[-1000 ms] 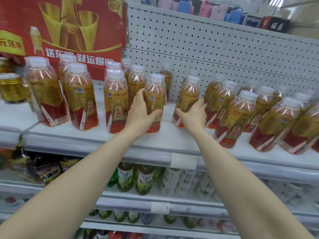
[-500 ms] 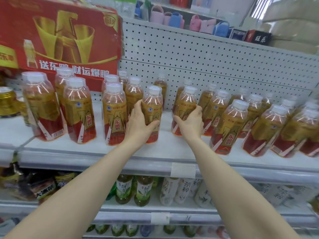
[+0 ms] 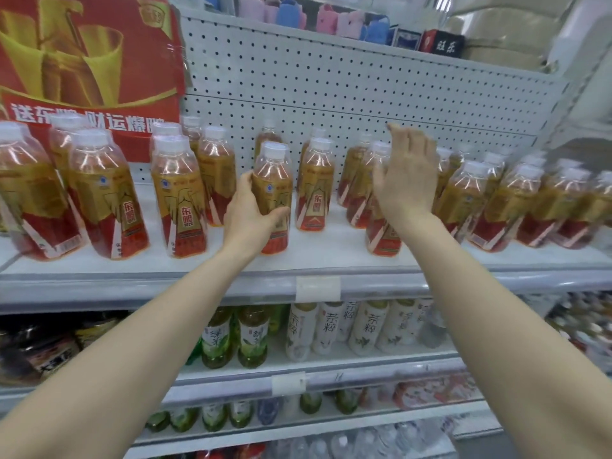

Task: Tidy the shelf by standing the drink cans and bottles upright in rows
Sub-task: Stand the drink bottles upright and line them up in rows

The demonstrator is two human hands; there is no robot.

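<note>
Several amber drink bottles with red-and-gold labels and white caps stand on the white shelf (image 3: 198, 270). My left hand (image 3: 248, 217) grips one upright bottle (image 3: 273, 180) near the middle front. A second bottle (image 3: 314, 187) stands free just to its right. My right hand (image 3: 409, 173) is raised with straight fingers in front of the bottles (image 3: 364, 180) to the right of centre and holds nothing. Part of a front bottle (image 3: 382, 236) shows below that wrist. More bottles (image 3: 473, 200) lean in rows at the right.
A large red-and-gold carton (image 3: 89, 61) stands at the back left. A white pegboard wall (image 3: 331, 94) backs the shelf. Below are green tea bottles (image 3: 231, 336) and white bottles (image 3: 334, 326). Coloured items (image 3: 331, 18) sit on the top shelf.
My right hand has let go of the bottle it held and lifted up to the right with fingers spread. My left hand keeps its bottle. The camera came closer.
</note>
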